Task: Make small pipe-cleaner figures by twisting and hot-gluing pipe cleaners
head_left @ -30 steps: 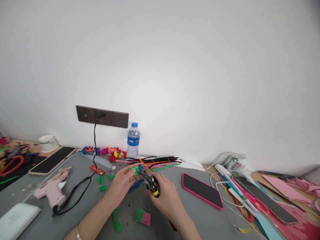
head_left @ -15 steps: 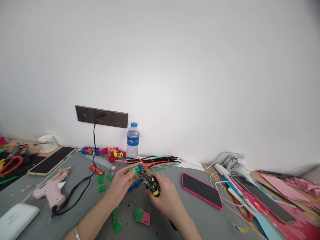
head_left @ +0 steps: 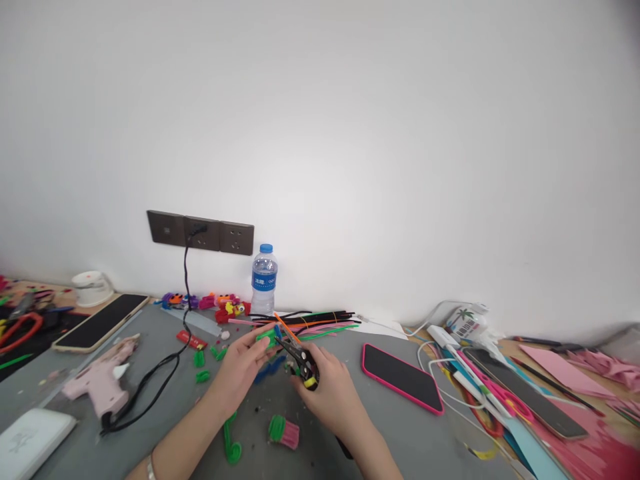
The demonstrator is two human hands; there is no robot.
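Observation:
Between its fingertips, my left hand (head_left: 243,363) holds a small green fuzzy piece (head_left: 267,337) with a blue part at its right end. My right hand (head_left: 327,377) is closed around black pliers (head_left: 301,361), whose tips reach the blue end of that piece. An orange strip (head_left: 285,326) slants up just behind the tips. Below the hands, a green and pink fuzzy piece (head_left: 284,432) and a curled green piece (head_left: 231,443) lie on the grey mat (head_left: 400,440).
A water bottle (head_left: 264,280) stands by the wall, beside bundled fuzzy sticks (head_left: 330,319). At left are a pink glue gun (head_left: 103,387) with its cord, a phone (head_left: 103,321) and a white box (head_left: 35,440). A pink-edged phone (head_left: 401,378) and cables lie right.
The view has shifted slightly, moving most things a little left. Both hands keep their holds, and the plier tips have moved slightly left along the blue end.

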